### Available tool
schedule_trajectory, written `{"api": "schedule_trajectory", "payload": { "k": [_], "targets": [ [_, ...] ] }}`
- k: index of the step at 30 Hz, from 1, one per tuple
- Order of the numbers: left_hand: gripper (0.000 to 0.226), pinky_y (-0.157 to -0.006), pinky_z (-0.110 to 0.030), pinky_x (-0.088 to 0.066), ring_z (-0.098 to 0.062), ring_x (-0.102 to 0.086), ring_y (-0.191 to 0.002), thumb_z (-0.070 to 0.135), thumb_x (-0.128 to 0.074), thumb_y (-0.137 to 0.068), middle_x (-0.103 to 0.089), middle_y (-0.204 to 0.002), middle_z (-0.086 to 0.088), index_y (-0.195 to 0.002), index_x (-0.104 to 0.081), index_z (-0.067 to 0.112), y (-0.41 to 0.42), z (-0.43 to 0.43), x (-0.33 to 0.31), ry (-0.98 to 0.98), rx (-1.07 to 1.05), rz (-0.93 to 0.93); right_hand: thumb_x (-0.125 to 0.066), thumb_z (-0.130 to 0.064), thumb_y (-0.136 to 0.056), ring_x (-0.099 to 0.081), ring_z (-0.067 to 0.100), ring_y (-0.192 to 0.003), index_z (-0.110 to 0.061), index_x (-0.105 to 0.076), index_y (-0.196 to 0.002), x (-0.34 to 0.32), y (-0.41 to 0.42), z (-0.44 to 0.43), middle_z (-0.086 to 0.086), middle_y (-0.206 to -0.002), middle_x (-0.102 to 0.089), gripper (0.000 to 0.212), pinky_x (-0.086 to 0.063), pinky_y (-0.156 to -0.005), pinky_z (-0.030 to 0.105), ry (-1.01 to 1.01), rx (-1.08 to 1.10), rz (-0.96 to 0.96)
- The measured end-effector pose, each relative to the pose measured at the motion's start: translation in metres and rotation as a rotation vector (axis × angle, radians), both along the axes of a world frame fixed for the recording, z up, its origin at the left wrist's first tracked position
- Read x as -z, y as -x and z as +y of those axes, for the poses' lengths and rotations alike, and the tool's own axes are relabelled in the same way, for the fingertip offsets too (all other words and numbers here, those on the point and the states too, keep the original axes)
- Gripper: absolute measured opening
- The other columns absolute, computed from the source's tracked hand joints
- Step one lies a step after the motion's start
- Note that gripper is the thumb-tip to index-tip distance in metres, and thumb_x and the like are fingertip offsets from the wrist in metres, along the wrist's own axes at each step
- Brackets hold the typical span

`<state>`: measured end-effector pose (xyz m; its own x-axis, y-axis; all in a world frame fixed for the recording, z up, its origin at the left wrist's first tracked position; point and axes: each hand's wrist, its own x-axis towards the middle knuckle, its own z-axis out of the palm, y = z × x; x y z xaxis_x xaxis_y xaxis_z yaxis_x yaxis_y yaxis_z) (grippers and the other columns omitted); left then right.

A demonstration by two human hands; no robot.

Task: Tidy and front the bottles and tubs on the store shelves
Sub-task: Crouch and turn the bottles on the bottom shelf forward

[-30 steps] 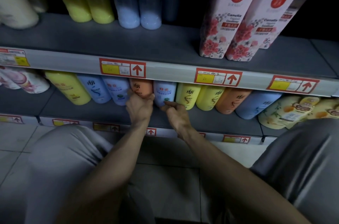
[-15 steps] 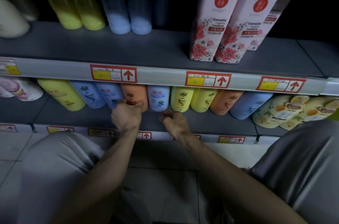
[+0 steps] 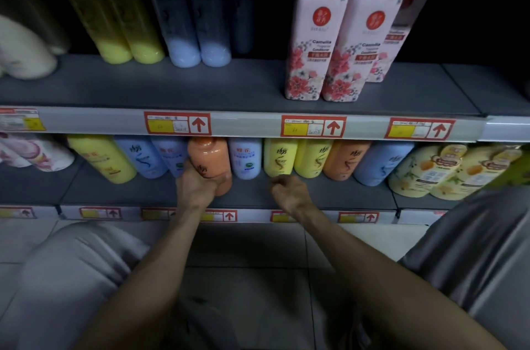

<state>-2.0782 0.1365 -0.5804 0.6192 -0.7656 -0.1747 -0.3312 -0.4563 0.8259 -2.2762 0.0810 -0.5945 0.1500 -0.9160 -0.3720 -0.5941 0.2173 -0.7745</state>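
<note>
Since the earlier frames the orange bottle (image 3: 210, 161) has come forward out of its row on the lower shelf (image 3: 149, 194) — it now stands ahead of the light blue bottle (image 3: 170, 156) to its left and the white-and-blue bottle (image 3: 246, 159) to its right, close to the front edge. The left hand (image 3: 198, 187) is wrapped around the lower part of the orange bottle, grasping it from the left side. The right hand (image 3: 289, 192) has drawn away from the bottles; it hovers above the shelf in front of the yellow bottle (image 3: 279, 159), fingers loosely curled, holding nothing. Judged from this layout, the orange bottle is being relocated or fronted: a second orange bottle (image 3: 345, 159) stands further right in the same row, so the held one may belong beside it. The gap left behind it would then need closing by sliding its neighbours together. The upper shelf (image 3: 200, 88) carries tall bottles set well back from the edge — these appear not yet fronted. The low light hides the bottle's label detail.
</note>
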Motion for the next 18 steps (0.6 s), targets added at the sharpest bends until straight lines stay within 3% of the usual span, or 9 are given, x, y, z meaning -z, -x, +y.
{"api": "schedule_trajectory", "payload": {
  "k": [4, 7, 9, 13, 18],
  "targets": [
    [0.068, -0.098, -0.043, -0.048, -0.033, -0.062, -0.117, 0.032, -0.092, -0.069, -0.066, -0.123, -0.011, -0.122, -0.053, 0.014, 0.002, -0.001, 0.0, -0.035, -0.036, -0.063, -0.062, -0.02, -0.092, -0.066, 0.028, -0.089, -0.003, -0.076, -0.102, 0.004, 0.04, -0.015, 0.016, -0.104, -0.074, 0.024, -0.054, -0.078, 0.035, 0.033, 0.218, 0.056],
    [0.065, -0.088, -0.037, -0.05, -0.032, -0.065, -0.107, 0.04, -0.093, -0.064, -0.068, -0.113, -0.011, -0.111, -0.055, 0.018, 0.009, 0.004, 0.002, -0.049, -0.036, -0.105, -0.066, -0.025, -0.091, -0.066, 0.031, -0.089, -0.001, -0.072, -0.106, 0.008, 0.069, -0.02, 0.02, -0.108, -0.073, 0.029, -0.049, -0.074, 0.033, 0.03, 0.396, 0.06],
    [0.065, -0.083, -0.033, -0.049, -0.029, -0.066, -0.101, 0.045, -0.093, -0.061, -0.069, -0.106, -0.006, -0.107, -0.054, 0.02, 0.014, 0.007, 0.005, -0.056, -0.002, -0.12, -0.066, -0.028, -0.092, -0.067, 0.038, -0.099, -0.001, -0.07, -0.112, 0.008, 0.089, -0.021, 0.023, -0.113, -0.071, 0.033, -0.044, -0.077, 0.031, 0.05, 0.527, 0.081],
    [0.075, -0.084, -0.035, -0.052, -0.032, -0.068, -0.102, 0.049, -0.093, -0.06, -0.071, -0.112, -0.011, -0.117, -0.055, 0.017, 0.027, 0.008, 0.008, -0.087, 0.035, -0.171, -0.075, -0.025, -0.088, -0.062, 0.038, -0.12, -0.003, -0.058, -0.126, -0.003, 0.126, -0.032, 0.02, -0.127, -0.066, 0.047, -0.048, -0.1, 0.041, 0.118, 0.803, -0.021],
    [0.083, -0.08, -0.032, -0.048, -0.032, -0.068, -0.105, 0.046, -0.092, -0.063, -0.07, -0.115, -0.011, -0.128, -0.053, 0.014, 0.039, 0.007, 0.007, -0.075, 0.083, -0.153, -0.084, -0.034, -0.079, -0.06, 0.039, -0.125, -0.006, -0.049, -0.139, -0.013, 0.152, -0.052, 0.02, -0.136, -0.061, 0.075, -0.048, -0.108, 0.043, 0.153, 0.84, 0.005]
  ]
}}
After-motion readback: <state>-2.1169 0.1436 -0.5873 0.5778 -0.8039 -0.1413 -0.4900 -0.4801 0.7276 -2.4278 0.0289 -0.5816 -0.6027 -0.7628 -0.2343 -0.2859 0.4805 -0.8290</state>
